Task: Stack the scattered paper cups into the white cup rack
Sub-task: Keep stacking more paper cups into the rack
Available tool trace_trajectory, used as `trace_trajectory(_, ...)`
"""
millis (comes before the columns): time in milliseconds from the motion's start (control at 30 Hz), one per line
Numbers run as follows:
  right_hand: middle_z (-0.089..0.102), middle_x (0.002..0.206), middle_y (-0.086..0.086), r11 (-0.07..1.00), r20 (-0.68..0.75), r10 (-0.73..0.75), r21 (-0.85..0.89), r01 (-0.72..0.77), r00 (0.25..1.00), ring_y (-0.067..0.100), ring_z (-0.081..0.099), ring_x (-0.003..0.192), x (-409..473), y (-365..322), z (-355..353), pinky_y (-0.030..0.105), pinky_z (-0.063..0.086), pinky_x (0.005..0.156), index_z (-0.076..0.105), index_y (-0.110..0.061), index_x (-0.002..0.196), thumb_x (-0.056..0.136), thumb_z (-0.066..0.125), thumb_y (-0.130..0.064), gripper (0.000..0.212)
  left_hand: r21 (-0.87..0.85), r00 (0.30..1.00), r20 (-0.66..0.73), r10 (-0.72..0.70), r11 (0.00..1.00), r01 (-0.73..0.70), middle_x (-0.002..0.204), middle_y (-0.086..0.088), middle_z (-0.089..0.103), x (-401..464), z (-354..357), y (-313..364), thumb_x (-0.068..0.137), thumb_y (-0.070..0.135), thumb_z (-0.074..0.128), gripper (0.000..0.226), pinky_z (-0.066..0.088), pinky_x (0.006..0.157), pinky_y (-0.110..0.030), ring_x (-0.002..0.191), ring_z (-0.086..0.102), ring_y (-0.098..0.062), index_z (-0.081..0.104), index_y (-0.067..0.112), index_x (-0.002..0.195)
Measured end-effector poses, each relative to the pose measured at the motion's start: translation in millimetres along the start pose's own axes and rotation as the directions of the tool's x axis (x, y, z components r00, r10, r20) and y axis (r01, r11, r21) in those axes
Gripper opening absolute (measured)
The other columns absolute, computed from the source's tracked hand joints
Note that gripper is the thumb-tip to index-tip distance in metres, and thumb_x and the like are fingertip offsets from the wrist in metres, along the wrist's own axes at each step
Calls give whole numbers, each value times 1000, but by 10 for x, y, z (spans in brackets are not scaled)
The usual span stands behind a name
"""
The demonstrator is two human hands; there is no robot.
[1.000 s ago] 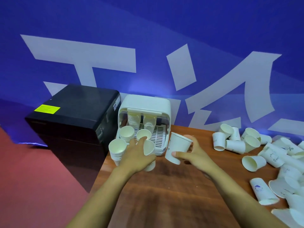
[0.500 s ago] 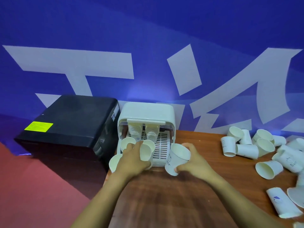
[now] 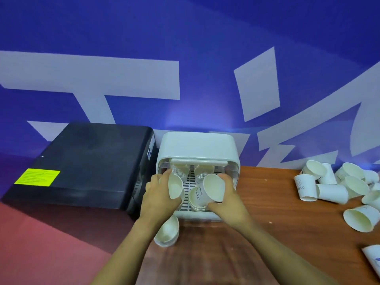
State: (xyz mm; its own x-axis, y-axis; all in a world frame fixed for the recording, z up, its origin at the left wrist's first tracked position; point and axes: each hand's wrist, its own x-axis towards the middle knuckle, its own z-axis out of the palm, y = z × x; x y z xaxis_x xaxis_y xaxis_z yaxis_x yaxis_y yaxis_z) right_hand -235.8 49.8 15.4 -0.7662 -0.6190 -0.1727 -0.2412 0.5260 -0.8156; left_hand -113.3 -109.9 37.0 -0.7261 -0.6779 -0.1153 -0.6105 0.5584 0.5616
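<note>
The white cup rack (image 3: 197, 147) stands at the back left of the wooden table, its front open, with stacks of paper cups (image 3: 181, 171) inside. My left hand (image 3: 158, 194) grips a white paper cup (image 3: 175, 187) over the rack's slatted tray. My right hand (image 3: 228, 198) holds another paper cup (image 3: 212, 188), tilted, right above a short stack (image 3: 197, 199) on the tray. A further stack of cups (image 3: 167, 231) stands on the table just in front of the rack, partly hidden by my left forearm.
A black box (image 3: 86, 161) with a yellow label sits directly left of the rack. Several loose paper cups (image 3: 333, 184) lie scattered on the table's right side. A blue wall with white shapes closes the back. The table's left edge drops to a red floor.
Both hands have moved forward into the rack's opening with their cups. The right hand's cup now hangs over the stack on the tray. The view has come closer.
</note>
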Motion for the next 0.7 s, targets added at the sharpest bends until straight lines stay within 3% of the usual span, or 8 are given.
trace_trajectory(200,50,120,-10,998,3,41,-44,-40,999,18,55,106,170,39,160,39,50,89,26,-42,128,65,70,-22,79,6,998,66,-13,1000,12,139,0,33,156,127,-105,79,32,67,81,42,97,-37,122,36,-25,22,31,146)
trace_trajectory(367,31,123,-19,991,22,27,-128,-24,999,19,51,113,231,77,249,38,49,89,26,-37,136,70,68,-19,81,35,995,96,8,999,-12,140,0,34,254,208,-195,80,36,68,83,43,98,-38,122,38,-26,19,31,148)
trace_trajectory(533,39,141,-5,984,44,55,-170,-47,998,18,41,128,268,176,337,36,44,98,27,-34,142,72,70,-17,84,94,987,162,-5,996,-10,144,0,32,317,278,-257,80,39,67,84,41,102,-41,127,37,-27,19,29,148)
trace_trajectory(700,38,138,0,976,103,90,-207,-67,991,18,45,124,262,235,361,31,41,97,22,-33,147,77,71,-23,86,121,967,254,-14,992,-17,153,2,23,388,358,-320,82,46,63,87,36,107,-47,136,28,-28,13,26,150)
